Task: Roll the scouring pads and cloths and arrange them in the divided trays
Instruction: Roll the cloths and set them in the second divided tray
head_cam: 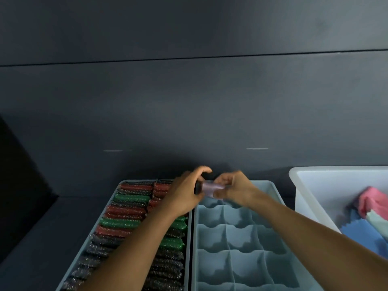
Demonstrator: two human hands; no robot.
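Both hands meet over the far end of the empty divided tray [278, 196]. The left hand [184, 194] and right hand [235, 189] each pinch one end of a small lavender rolled cloth [212, 186], held between them just above the tray's far compartments. Under the left forearm lies a second tray [122, 182], packed with red, green and dark rolled scouring pads [128, 211]. Well to the right of the right hand, a white bin [315, 185] holds loose cloths [369, 200] in pink, blue and pale green.
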